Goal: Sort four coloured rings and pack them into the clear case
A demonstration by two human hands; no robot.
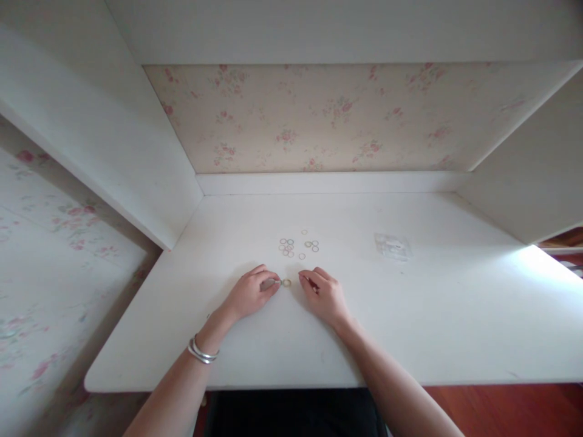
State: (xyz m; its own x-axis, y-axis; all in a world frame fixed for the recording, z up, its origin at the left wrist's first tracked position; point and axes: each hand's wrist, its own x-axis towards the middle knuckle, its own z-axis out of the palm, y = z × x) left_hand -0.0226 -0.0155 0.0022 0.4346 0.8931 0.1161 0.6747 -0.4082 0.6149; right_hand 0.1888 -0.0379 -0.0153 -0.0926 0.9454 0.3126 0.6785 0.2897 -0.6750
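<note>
My left hand rests on the white desk with thumb and index finger pinched together. A thin greenish ring edge shows at those fingertips. Just right of it, a yellowish ring lies between my two hands. My right hand is also pinched, a short way right of the yellowish ring; what its fingertips hold, if anything, is too small to make out. Beyond my hands lie several thin rings in a loose group, a smaller cluster of rings, and single rings apart from them.
A clear plastic bag lies on the desk to the right. White side panels and a low back ledge border the desktop. Flowered wallpaper covers the wall behind.
</note>
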